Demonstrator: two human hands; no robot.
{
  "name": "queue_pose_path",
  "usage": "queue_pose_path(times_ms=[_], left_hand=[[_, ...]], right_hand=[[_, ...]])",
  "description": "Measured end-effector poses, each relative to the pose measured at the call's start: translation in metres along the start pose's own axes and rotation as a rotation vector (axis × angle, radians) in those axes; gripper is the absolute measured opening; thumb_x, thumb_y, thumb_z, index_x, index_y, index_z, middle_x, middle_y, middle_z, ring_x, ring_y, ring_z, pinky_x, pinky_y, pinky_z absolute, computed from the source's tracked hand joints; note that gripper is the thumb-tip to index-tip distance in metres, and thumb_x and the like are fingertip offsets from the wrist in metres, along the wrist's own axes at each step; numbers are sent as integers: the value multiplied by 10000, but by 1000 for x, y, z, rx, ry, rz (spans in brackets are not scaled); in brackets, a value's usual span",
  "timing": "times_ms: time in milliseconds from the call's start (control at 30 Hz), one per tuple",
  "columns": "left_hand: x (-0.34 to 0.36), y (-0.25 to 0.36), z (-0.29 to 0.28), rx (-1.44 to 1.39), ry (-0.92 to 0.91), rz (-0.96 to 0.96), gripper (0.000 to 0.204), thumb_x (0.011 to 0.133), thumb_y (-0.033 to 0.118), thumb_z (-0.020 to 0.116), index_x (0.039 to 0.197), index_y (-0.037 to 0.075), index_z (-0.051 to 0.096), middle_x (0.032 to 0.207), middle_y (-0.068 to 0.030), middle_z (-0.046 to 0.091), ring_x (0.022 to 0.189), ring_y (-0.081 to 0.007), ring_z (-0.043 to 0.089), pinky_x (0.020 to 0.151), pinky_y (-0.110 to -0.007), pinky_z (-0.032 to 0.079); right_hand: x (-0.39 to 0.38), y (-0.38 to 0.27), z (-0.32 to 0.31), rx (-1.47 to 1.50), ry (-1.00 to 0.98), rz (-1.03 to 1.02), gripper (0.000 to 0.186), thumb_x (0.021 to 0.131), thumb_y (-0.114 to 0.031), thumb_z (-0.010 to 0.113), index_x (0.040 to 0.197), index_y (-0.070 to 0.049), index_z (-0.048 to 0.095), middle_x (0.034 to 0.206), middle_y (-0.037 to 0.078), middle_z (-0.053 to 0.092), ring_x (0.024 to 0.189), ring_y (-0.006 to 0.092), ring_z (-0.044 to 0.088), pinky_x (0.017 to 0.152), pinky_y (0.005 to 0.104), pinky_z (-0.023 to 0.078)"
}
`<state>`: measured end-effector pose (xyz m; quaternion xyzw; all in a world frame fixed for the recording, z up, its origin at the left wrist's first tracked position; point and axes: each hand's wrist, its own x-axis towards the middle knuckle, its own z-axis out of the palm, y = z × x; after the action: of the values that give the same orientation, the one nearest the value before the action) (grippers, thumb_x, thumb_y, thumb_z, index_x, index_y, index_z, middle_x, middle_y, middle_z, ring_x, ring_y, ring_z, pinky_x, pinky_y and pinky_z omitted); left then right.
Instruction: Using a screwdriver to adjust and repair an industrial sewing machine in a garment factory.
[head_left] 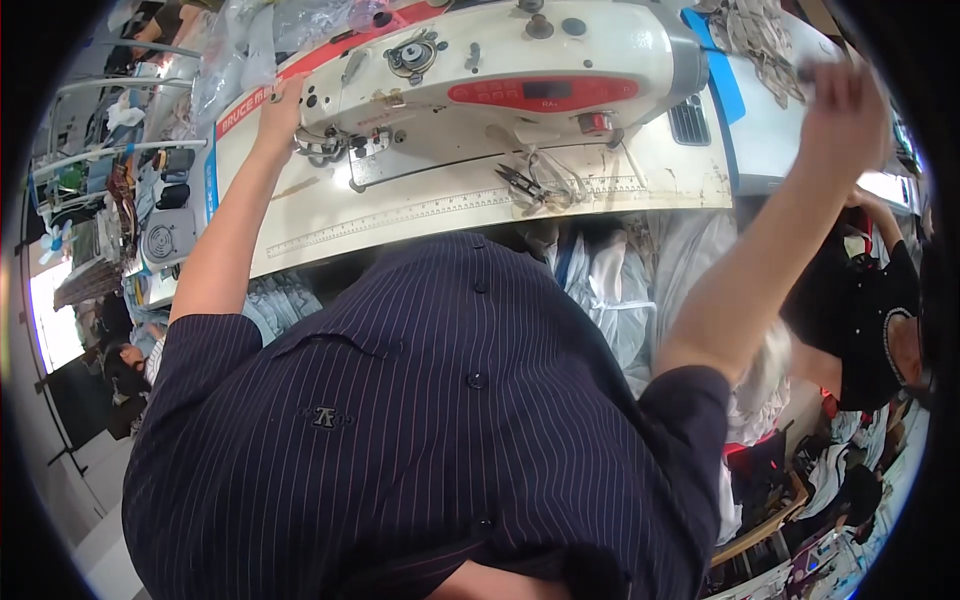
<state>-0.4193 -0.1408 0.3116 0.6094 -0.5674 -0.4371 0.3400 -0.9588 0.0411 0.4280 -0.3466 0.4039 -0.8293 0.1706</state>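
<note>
White sewing table [420,215], cluttered garment workshop

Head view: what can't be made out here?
- Right hand: motion-blurred; grip and whatever it holds unreadable.
- Left hand: fingertips hidden behind the sewing machine head end; contact unclear.
- Needle area: too small to tell whether it is threaded.
- Pile of pale pieces: cut off at the top rim.

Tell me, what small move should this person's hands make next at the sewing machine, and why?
Probably bring the right hand back down to the white table. It is raised, blurred and holds nothing I can make out, while the left hand already rests at the needle end of the sewing machine. No cloth lies under the needle; the snips lie on the table in front of the machine.
</note>
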Motion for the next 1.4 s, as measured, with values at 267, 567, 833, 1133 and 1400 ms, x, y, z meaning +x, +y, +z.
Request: queue_pose_path(times_ms=[267, 567, 833, 1133, 1400], left_hand=[[-9, 10, 7, 4, 64, -25, 359, 990, 304, 482, 1144, 39, 669, 1044, -59, 657, 956, -141, 586, 846, -278, 453], [-11, 5, 2, -7, 89, -34, 345, 989, 280, 473, 1122, 33, 675, 1016, -60, 667, 921, -134, 589, 829, -269, 454], [-5, -2, 2, -39, 86, 0, 333, 974, 268, 484, 1087, 28, 687, 969, -61, 681, 887, -142, 603, 812, -277, 463], [-11, 5, 2, -13, 38, -11, 357, 986, 295, 475, 1141, 36, 666, 1059, -57, 659, 960, -141, 583, 869, -273, 439], [-8, 9, 6, 78, 69, -4, 348, 989, 273, 457, 1159, 55, 669, 1045, -58, 647, 952, -139, 566, 867, -261, 430]], right_hand=[[-214, 44, -108, 447, 461, 148, 363, 979, -235, 460, 662, -136, 312, 679, 23, 432, 1012, 262, 523, 1025, 492, 396], [-60, -20, -8, 47, 133, 24, 355, 901, -152, 465, 627, -150, 240, 571, -7, 222, 553, 145, 285, 769, 411, 376], [92, 24, 114, -455, -3, 179, 288, 913, -202, 562, 674, -128, 419, 547, -20, 364, 448, 109, 355, 435, 281, 281], [-70, -8, -39, 210, -117, -71, 243, 913, -25, 413, 684, -78, 356, 592, 4, 208, 552, 124, 237, 752, 432, 447], [-212, 47, -112, 267, 494, 121, 296, 955, -213, 525, 691, -93, 468, 856, 90, 637, 1086, 296, 581, 1069, 462, 337]])
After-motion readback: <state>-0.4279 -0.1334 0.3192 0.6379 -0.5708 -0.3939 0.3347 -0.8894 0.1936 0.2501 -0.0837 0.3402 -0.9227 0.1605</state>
